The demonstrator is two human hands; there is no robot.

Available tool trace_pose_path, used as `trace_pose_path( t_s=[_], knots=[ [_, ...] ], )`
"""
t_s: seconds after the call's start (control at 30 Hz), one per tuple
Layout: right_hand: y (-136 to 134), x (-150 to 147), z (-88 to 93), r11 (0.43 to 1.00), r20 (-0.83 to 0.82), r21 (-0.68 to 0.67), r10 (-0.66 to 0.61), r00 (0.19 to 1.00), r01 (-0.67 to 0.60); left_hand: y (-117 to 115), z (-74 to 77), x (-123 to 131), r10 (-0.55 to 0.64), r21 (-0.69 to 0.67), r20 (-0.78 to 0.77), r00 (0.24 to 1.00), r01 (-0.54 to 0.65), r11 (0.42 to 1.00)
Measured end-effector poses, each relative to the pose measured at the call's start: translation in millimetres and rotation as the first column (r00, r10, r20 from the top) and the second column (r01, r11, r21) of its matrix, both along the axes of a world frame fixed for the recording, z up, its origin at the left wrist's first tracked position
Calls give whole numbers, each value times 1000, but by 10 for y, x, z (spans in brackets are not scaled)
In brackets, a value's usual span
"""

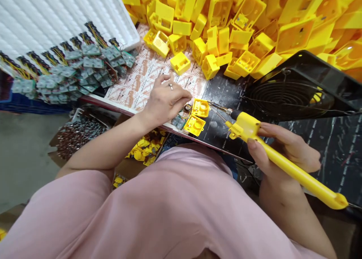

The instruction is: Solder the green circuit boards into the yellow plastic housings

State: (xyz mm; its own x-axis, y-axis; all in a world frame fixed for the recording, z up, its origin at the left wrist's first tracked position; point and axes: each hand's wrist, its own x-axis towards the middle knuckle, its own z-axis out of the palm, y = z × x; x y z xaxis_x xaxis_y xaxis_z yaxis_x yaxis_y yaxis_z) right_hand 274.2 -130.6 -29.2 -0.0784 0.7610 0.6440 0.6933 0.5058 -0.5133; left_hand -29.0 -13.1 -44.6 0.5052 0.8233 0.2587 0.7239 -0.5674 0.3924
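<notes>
My right hand (pixel 283 149) is wrapped round a yellow soldering iron (pixel 283 159) with a trigger-like body and a thin feed tube. Its metal tip reaches the edge of a small yellow plastic housing (pixel 200 107) on the bench. A second yellow housing piece (pixel 194 125), with a round speaker-like grille, lies against the first one, nearer my body. Just left of the upper piece, my left hand (pixel 168 100) has its thumb and fingers pinched together; what they hold is hidden. Beneath those fingers are a small round metal part (pixel 187 107) and a grey circuit board (pixel 178 121).
Yellow housings (pixel 217 40) are heaped along the back. A black fan (pixel 283 89) stands at right. Wired circuit boards (pixel 82 70) hang over a white foam sheet (pixel 56 17) at left. Below the bench edge are boxes of yellow parts (pixel 145 149) and metallic pieces (pixel 80 134).
</notes>
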Motion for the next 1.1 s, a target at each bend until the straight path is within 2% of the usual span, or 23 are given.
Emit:
trace_pose_path(
  t_s=[0.17, 0.27, 0.33, 0.47, 0.57, 0.63, 0.87, 0.97, 1.1],
  knots=[
    [19, -22, -108, 999, -29, 17, -34, 999, 34, 82, 100, 112, -31, -29, -110, 993, 28, 999],
    [-24, -3, -128, 995, -23, -18, -99, 995, 99, 83, 197, 95, -16, -90, -172, 985, 1, 996],
    [-44, -2, -116, 993, -27, -26, -112, 993, 111, 98, 264, 81, -51, -150, -229, 972, 16, 989],
    [-37, -69, -66, 998, -55, -63, -29, 998, 25, 153, 346, 119, -136, -220, -292, 947, 72, 973],
    [-16, -147, -43, 997, -81, -55, 43, 996, -47, 174, 350, 203, -121, -161, -317, 941, 73, 984],
    [-2, -193, -33, 996, -91, -2, 92, 992, -92, 176, 348, 258, -113, -136, -341, 933, 70, 988],
    [68, -308, 31, 995, 28, 45, 88, 996, -89, 223, 410, 336, -160, -172, -413, 896, 96, 980],
    [116, -335, 94, 984, 114, 76, 151, 982, -161, 248, 423, 349, -172, -174, -417, 892, 108, 979],
    [138, -310, 218, 968, 198, 32, 238, 951, -249, 270, 407, 364, -176, -190, -434, 883, 102, 977]
  ],
)
